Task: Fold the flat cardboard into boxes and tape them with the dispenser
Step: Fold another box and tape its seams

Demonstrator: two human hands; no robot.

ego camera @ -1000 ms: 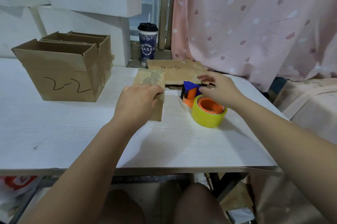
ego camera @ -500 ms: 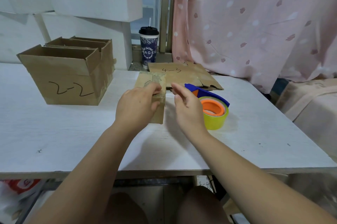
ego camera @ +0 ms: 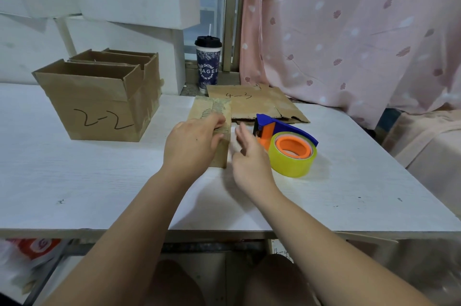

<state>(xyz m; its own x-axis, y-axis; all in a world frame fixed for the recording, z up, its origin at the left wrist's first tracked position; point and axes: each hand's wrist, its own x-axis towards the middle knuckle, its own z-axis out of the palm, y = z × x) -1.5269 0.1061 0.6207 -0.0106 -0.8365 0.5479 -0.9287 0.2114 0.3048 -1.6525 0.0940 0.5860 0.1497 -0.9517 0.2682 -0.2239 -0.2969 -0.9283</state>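
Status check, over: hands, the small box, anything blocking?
Left hand grips small box. Right hand open beside it, holding nothing. Tape dispenser lies on table, right of that hand. Nothing in the way.

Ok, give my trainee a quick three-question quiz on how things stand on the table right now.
1. True or false: the right hand holds the tape dispenser.
2. Which grips the small box? A) left hand B) right hand C) neither
3. Fill in: the flat cardboard lying behind the dispenser is marked ___.

Key: 1 false, the hand is open beside it; 2 A; 3 4-3.
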